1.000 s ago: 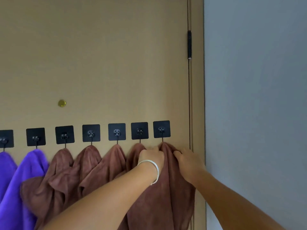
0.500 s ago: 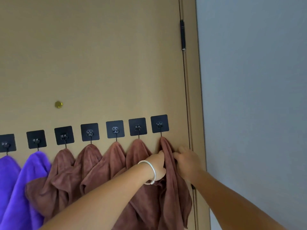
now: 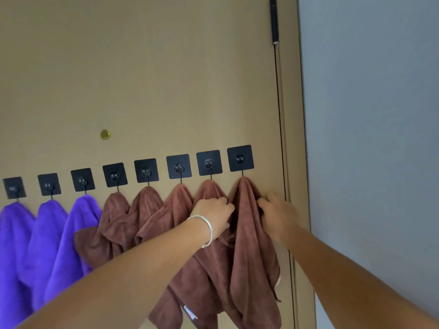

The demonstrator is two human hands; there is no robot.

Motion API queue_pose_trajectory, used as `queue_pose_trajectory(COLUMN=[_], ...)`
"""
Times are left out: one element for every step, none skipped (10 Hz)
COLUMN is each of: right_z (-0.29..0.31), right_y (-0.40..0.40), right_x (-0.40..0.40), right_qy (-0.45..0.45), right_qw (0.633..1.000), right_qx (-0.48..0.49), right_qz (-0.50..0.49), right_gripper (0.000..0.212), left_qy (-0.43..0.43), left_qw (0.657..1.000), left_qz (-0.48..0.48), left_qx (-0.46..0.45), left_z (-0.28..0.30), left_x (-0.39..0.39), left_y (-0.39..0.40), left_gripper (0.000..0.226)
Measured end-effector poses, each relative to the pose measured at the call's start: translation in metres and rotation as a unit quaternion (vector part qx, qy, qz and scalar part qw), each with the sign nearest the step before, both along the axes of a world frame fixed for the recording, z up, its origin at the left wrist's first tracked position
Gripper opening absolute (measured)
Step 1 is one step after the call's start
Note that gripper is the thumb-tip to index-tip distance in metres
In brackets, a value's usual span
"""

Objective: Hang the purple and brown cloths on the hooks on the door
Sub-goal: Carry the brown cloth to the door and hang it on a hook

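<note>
Eight black hooks [image 3: 178,166] in a row on the tan door [image 3: 166,79]: three purple cloths [image 3: 47,238] hang from the left three, five brown cloths from the rest. The rightmost brown cloth [image 3: 249,233] hangs from the last hook [image 3: 240,158], next to the door's hinged edge. Left hand [image 3: 213,216], silver bangle [image 3: 204,230] at the wrist, and right hand [image 3: 278,216] flank this cloth just below the hook, fingers curled into its folds on either side.
</note>
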State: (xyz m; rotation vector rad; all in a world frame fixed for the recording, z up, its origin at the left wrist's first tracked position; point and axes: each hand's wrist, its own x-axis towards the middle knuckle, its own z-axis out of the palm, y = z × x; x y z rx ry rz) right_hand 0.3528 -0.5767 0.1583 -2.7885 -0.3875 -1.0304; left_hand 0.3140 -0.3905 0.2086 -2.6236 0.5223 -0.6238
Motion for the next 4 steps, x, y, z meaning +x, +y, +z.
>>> queue_pose_trajectory(right_z=[0.0, 0.001, -0.002, -0.002], right_y=[-0.001, -0.001, 0.002, 0.006], right_x=[0.001, -0.003, -0.012, -0.027], right_qy=[-0.01, -0.023, -0.055, -0.079], right_qw=[1.0, 1.0, 0.997, 0.995], right_qx=[-0.008, 0.008, 0.038, 0.062], right_qz=[0.0, -0.013, -0.027, -0.018], right_gripper=[0.031, 0.029, 0.026, 0.029], left_qy=[-0.046, -0.1, -0.136, -0.132], left_qw=[0.998, 0.993, 0.988, 0.987], left_qz=[-0.025, -0.035, -0.023, 0.005], left_qx=[-0.041, -0.061, -0.068, -0.086], left_z=[-0.008, -0.012, -0.016, -0.022], left_x=[-0.004, -0.008, -0.016, -0.021], left_y=[0.007, 0.018, 0.032, 0.053], left_gripper=[0.035, 0.041, 0.05, 0.057])
